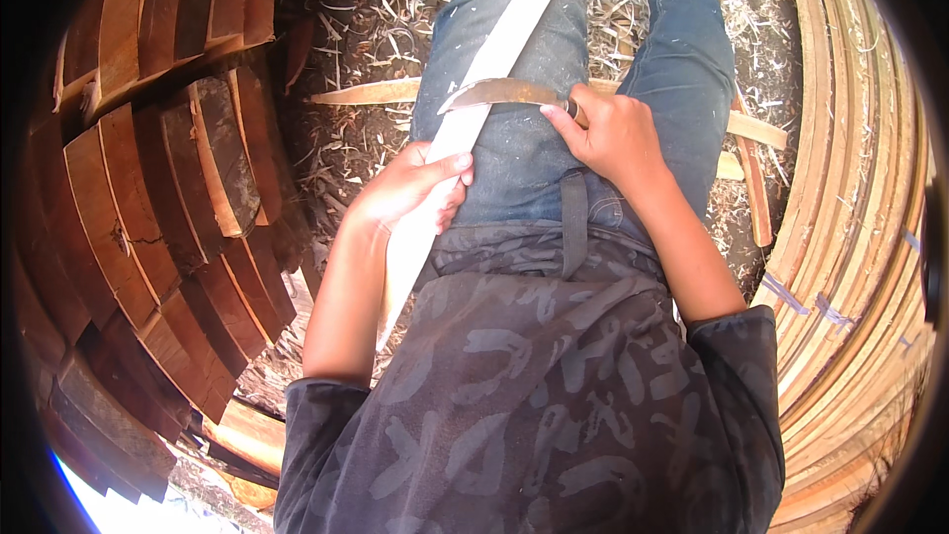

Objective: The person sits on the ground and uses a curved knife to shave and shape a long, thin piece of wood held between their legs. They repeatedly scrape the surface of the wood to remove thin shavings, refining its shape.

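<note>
A long pale wooden slat (pixel 514 35) lies slantwise over my thigh, its lower end beside my waist. My left hand (pixel 420 188) is wrapped round the slat near that end, thumb on top. In my right hand (pixel 608 129) is the handle of a curved knife (pixel 504 92), mostly hidden by the fingers. The knife's blade lies across the slat just beyond my left hand, its tip reaching past the slat's left edge. My thumb is stretched along the handle towards the blade.
Stacked reddish-brown boards (pixel 129 188) rise at the left. A bank of long pale slats (pixel 840 198) curves along the right, some tied with bluish strips. Curled wood shavings (pixel 366 30) cover the ground, and loose wood strips (pixel 756 129) lie around my legs.
</note>
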Demonstrator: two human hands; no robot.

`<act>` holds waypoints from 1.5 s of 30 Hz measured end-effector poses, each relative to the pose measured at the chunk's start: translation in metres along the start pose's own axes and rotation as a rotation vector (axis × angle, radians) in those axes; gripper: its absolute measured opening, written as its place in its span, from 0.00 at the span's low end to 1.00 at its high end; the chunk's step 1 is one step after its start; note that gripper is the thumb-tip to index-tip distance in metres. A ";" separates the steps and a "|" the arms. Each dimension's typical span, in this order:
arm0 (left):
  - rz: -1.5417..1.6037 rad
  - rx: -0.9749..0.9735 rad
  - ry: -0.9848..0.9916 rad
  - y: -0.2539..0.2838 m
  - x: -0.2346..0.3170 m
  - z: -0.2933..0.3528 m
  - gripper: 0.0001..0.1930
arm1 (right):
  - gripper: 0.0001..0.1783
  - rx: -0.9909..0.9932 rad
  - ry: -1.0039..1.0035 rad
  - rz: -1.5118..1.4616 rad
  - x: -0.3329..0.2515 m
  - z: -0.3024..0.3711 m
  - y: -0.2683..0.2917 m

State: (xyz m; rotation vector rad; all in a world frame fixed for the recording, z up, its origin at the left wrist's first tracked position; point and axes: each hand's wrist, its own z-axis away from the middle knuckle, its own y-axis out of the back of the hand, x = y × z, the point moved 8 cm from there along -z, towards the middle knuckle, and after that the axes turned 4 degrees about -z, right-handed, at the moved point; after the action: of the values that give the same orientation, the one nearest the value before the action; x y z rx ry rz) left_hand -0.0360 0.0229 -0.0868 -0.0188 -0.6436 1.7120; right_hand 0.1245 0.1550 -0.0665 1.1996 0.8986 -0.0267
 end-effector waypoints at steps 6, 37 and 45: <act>0.011 -0.005 0.001 0.000 0.003 -0.003 0.17 | 0.25 0.147 0.101 0.061 0.011 -0.012 0.002; 0.186 -0.133 0.021 0.005 -0.001 -0.018 0.21 | 0.33 0.178 0.143 0.162 0.038 -0.045 0.004; 0.204 -0.199 -0.040 0.008 -0.007 -0.017 0.21 | 0.40 0.281 -0.537 0.083 0.170 -0.064 0.072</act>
State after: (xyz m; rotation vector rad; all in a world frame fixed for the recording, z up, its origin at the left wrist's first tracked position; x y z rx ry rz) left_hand -0.0360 0.0229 -0.1065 -0.1967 -0.8638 1.8408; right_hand 0.2340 0.3087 -0.1182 1.3971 0.3781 -0.4015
